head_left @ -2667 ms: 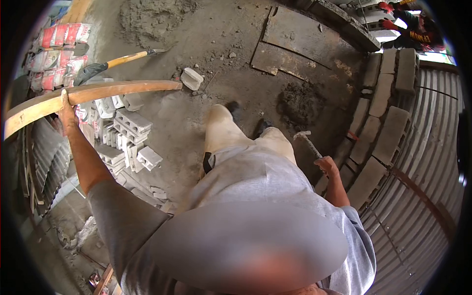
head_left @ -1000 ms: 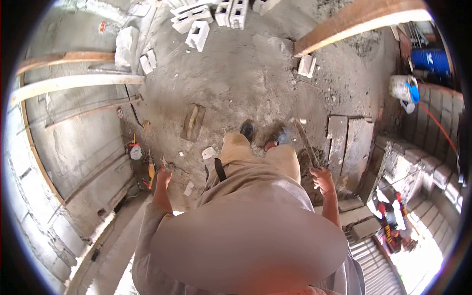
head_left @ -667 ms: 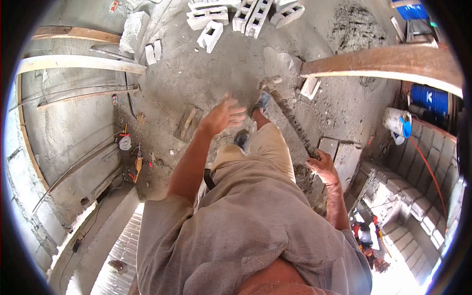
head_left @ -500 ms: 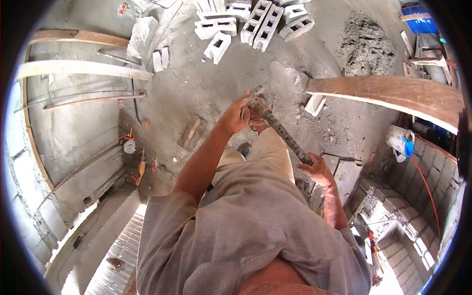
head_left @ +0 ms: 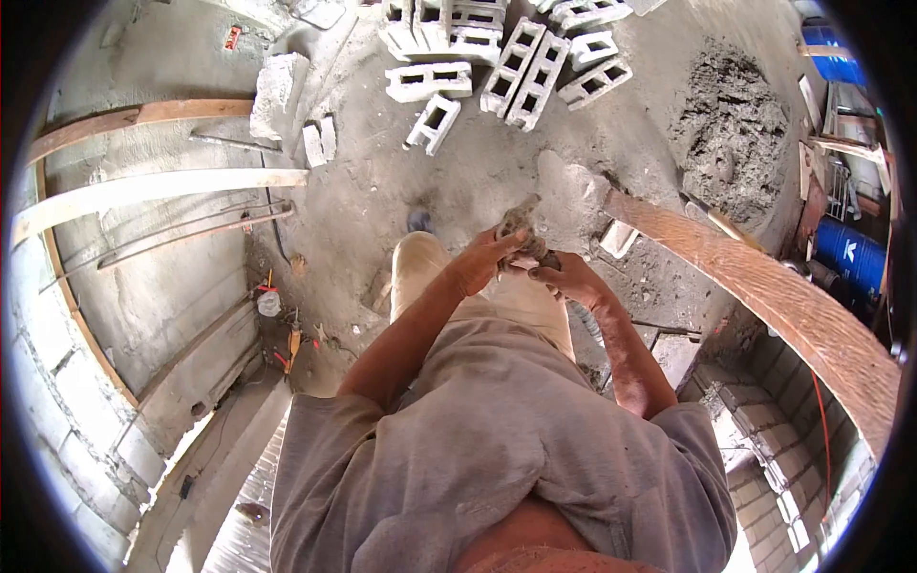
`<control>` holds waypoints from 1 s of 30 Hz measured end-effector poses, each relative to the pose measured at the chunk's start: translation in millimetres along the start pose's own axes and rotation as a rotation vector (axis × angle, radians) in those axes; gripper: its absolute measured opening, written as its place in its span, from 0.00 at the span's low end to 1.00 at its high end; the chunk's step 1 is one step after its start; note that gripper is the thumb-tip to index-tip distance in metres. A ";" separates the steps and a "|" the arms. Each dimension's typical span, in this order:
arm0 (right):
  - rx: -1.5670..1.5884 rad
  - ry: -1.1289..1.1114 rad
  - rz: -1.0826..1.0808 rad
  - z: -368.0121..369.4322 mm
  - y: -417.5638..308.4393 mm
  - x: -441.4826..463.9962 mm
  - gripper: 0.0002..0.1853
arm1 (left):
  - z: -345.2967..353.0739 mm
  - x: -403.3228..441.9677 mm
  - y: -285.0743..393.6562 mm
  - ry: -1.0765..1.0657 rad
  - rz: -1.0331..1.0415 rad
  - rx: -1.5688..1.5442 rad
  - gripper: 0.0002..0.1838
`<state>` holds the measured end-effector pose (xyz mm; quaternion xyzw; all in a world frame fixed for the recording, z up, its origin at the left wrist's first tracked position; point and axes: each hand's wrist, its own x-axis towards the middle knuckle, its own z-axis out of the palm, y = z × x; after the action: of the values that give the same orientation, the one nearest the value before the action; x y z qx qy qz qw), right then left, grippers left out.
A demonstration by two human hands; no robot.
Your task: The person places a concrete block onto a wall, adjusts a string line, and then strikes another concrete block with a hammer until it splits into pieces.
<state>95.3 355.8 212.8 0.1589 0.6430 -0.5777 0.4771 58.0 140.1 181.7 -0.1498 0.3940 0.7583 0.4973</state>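
Note:
A mortar-crusted hammer (head_left: pixel 519 222) is held in front of my thighs. My left hand (head_left: pixel 487 260) is closed around the tool near its head. My right hand (head_left: pixel 575 279) grips the handle end close beside it, and most of the handle is hidden by the fingers. Both hands are nearly touching. Below them are my light trousers, and a dark shoe shows on the concrete floor to the left.
Hollow concrete blocks (head_left: pixel 428 82) lie scattered ahead. A mortar heap (head_left: pixel 734 124) is at the upper right. A wooden beam (head_left: pixel 735 263) slants across the right side, near blue drums (head_left: pixel 850 253). Wooden boards (head_left: pixel 162 191) and a block wall are on the left.
The left hand has come from the beam, past my side, to the tool's head. The tool has been drawn in toward my body, and the hands are closer together. The whole view has turned.

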 end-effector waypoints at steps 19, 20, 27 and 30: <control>0.185 0.729 0.578 68.3 110.7 43.4 0.11 | -478.1 -22.5 299.4 0.944 -0.147 0.825 0.31; 0.302 0.698 0.582 73.7 101.0 50.2 0.11 | -496.8 -25.3 298.7 1.000 -0.104 0.983 0.31; 0.211 0.545 0.630 56.7 98.7 138.1 0.11 | -415.8 -35.3 319.7 0.849 -0.349 0.956 0.36; 0.176 0.524 0.546 44.7 89.9 142.7 0.11 | -398.7 -25.1 312.4 0.719 -0.434 0.982 0.36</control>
<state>111.8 291.7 51.3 0.5067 0.6252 -0.4222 0.4172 -268.7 -234.3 80.4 -0.2260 0.7979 0.2744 0.4869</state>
